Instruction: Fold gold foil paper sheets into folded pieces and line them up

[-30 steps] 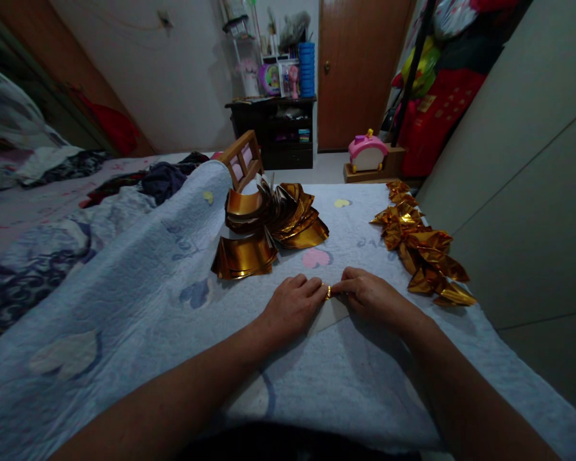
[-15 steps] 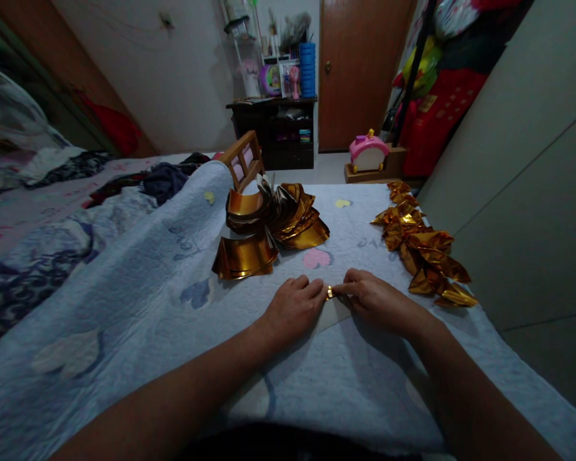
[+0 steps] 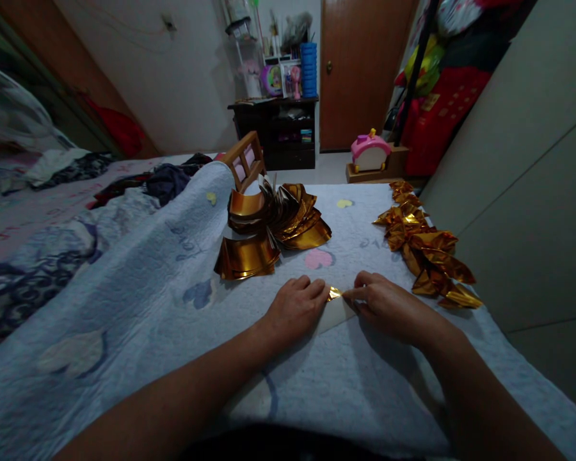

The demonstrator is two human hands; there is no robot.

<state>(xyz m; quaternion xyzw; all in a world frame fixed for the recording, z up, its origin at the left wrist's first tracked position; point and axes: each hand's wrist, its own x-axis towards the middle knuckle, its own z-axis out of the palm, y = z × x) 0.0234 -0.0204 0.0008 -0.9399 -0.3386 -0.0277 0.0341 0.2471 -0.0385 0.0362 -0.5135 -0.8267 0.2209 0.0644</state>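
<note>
A small piece of gold foil paper (image 3: 335, 294) shows between my two hands, low on the bed. My left hand (image 3: 295, 307) presses down on its left end, fingers bent and close together. At the other end, the fingertips of my right hand (image 3: 388, 306) pinch the foil, index finger pointing left. Under both hands lies a pale flat sheet (image 3: 336, 315), partly covered. Beyond my left hand sits a fanned stack of gold foil sheets (image 3: 249, 255). To the right of my right hand runs a pile of folded gold foil pieces (image 3: 425, 246).
A pale blue quilt (image 3: 230, 339) with heart patterns covers the surface and rises in a ridge at left, by a wooden rail (image 3: 244, 160). Crumpled clothes (image 3: 166, 182) lie further left. A pink toy (image 3: 370, 152) stands past the far edge, and a cabinet wall (image 3: 532, 192) borders the right.
My right hand has shifted slightly right, drawing away from the left hand. More of the gold foil now shows between them. The left hand stays nearly in place.
</note>
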